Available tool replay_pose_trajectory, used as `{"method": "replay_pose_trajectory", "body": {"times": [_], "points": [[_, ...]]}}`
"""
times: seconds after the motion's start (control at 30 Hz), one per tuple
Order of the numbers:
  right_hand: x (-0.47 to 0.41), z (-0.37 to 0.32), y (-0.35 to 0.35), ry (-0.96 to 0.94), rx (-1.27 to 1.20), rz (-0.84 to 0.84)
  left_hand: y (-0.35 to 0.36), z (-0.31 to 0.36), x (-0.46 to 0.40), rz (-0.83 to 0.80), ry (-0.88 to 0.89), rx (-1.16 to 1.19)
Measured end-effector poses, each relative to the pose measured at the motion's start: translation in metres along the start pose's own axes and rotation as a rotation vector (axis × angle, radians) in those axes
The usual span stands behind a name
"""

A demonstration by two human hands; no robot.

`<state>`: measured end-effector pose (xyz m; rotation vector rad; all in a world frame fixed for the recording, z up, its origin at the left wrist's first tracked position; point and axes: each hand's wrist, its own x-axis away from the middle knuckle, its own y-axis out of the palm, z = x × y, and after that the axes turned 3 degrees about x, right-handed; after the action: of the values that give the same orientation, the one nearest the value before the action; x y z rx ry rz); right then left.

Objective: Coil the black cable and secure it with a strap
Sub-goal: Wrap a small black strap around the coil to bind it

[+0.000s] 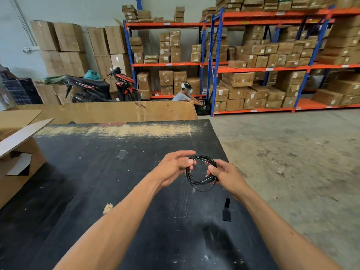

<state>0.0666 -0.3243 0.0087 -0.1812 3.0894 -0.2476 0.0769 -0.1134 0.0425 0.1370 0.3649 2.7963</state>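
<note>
The black cable (196, 182) is wound into a loose round coil of several loops and hangs in the air over the right side of the black table (97, 172). My left hand (173, 168) pinches the coil's left side between thumb and fingers. Gripping the coil's right side is my right hand (224, 174). A black strap (226, 210) lies flat on the table just below my right wrist, apart from both hands.
An open cardboard box (17, 152) stands at the table's left edge. A cardboard sheet (109, 112) leans behind the table. The table's right edge drops to concrete floor (292, 152). A person (185, 94), a scooter (103, 88) and shelves of boxes (272, 61) are farther back.
</note>
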Motion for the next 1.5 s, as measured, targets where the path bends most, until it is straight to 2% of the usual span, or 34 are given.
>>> {"method": "replay_pose_trajectory", "body": {"times": [0.2,0.4,0.5,0.6,0.7,0.8,0.9,0.97,1.03,1.17,1.27,1.37,1.5], "points": [[0.003,-0.008,-0.001,0.075,-0.307,-0.073,0.006,-0.004,-0.006,0.026,0.015,0.077],[0.009,-0.013,-0.008,0.001,0.090,-0.100,0.015,-0.003,-0.011,0.059,-0.012,0.085],[0.014,-0.014,-0.009,0.003,0.059,-0.083,0.021,-0.005,-0.013,0.064,-0.014,0.052],[0.014,-0.006,-0.013,0.023,0.096,-0.087,0.022,-0.008,-0.016,0.092,-0.006,-0.108],[0.014,0.007,-0.023,0.099,0.243,-0.090,0.020,-0.012,-0.016,0.121,-0.024,-0.317],[0.015,0.016,-0.035,0.158,0.542,-0.069,0.020,-0.020,-0.013,0.128,-0.046,-0.462],[0.012,0.029,-0.042,0.158,0.955,-0.152,0.021,-0.030,-0.012,0.136,-0.063,-0.499],[0.014,0.042,-0.040,0.184,1.086,-0.221,0.021,-0.034,-0.013,0.143,-0.085,-0.471],[0.019,0.050,-0.036,0.185,1.128,-0.210,0.020,-0.034,-0.013,0.152,-0.113,-0.392],[0.024,0.042,-0.031,0.169,1.025,-0.137,0.015,-0.026,-0.011,0.200,-0.140,-0.166],[0.026,0.011,-0.033,0.202,0.717,-0.092,0.007,-0.020,-0.011,0.240,-0.110,-0.036],[0.027,-0.021,-0.031,0.172,0.516,0.001,0.003,-0.016,-0.013,0.261,-0.061,0.006],[0.026,-0.035,-0.016,0.125,0.463,0.118,0.004,-0.017,-0.015,0.247,-0.038,0.000]]}}
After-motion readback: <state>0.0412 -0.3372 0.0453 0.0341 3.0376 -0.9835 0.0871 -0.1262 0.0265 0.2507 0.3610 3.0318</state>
